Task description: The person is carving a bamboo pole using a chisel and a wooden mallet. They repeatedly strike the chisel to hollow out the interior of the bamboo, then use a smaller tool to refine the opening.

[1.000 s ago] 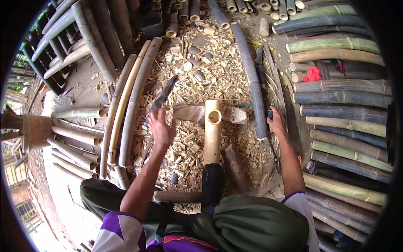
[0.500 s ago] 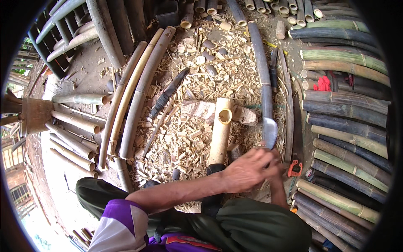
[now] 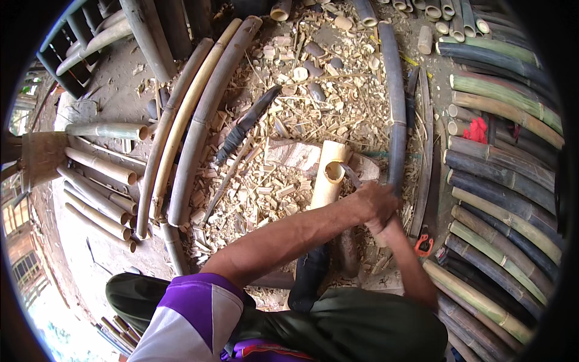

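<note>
A pale bamboo pole (image 3: 325,193) rests across a rough wooden block (image 3: 289,158), with a round hole cut near its far end. To its right, my left hand (image 3: 376,200) and my right hand (image 3: 382,226) are closed together around a knife (image 3: 351,175). The handle is hidden by my fingers. Its blade points up and left, the tip at the right rim of the hole. My left forearm crosses over the near part of the pole and hides it.
Wood chips (image 3: 253,187) cover the ground around the block. Long bamboo poles (image 3: 202,123) lie at the left, and a dark pole (image 3: 395,108) at the right. Stacked bamboo (image 3: 500,151) fills the right side. A saw with an orange handle (image 3: 424,244) lies near my right forearm.
Both hands have moved up and slightly right with the knife. The blade has swung from upright to leftward, and its tip has come to the hole. The view has shifted slightly.
</note>
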The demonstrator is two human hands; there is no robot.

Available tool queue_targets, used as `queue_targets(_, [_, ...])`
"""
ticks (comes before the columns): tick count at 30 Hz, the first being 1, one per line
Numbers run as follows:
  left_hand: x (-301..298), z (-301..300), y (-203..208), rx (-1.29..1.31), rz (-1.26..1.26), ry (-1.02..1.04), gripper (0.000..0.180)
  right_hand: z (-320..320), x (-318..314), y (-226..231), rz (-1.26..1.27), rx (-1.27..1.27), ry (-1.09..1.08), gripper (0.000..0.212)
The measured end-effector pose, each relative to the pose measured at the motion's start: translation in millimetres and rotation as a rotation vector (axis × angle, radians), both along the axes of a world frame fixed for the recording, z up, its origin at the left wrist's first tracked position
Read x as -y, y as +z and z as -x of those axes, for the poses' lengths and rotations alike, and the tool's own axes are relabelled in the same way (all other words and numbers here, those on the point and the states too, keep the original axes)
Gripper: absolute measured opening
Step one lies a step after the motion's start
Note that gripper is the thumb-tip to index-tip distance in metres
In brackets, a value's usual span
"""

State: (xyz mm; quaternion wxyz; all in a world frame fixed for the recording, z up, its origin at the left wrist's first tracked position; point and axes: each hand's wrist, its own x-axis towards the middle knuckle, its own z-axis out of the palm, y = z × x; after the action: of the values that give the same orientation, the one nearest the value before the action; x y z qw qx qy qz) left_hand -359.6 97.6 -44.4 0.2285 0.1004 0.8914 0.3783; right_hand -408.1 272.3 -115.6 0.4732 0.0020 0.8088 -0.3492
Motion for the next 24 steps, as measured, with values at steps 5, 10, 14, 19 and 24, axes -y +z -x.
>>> queue_targets(5, [20,3,7,-0.245,-0.317,0.395,0.073,55,57,55,-0.166,-0.266,0.656,0.055])
queue_targets(10, [29,-4,5,-0.399,-0.32,0.845,0.093,81,140,108,-0.24,-0.684,1.458,0.044])
queue_targets(14, [27,-7,-11,-0.575,-0.421,1.307,0.092,77,199,98,0.006,-0.954,1.759,0.028])
queue_targets(19, [11,-4,-20,-0.614,-0.415,1.351,0.113,87,196,85,0.182,-1.077,1.873,0.018])
queue_targets(24, [-24,-6,-3,-0.425,-0.326,1.187,0.113,95,143,97,0.071,-0.597,1.789,0.043])
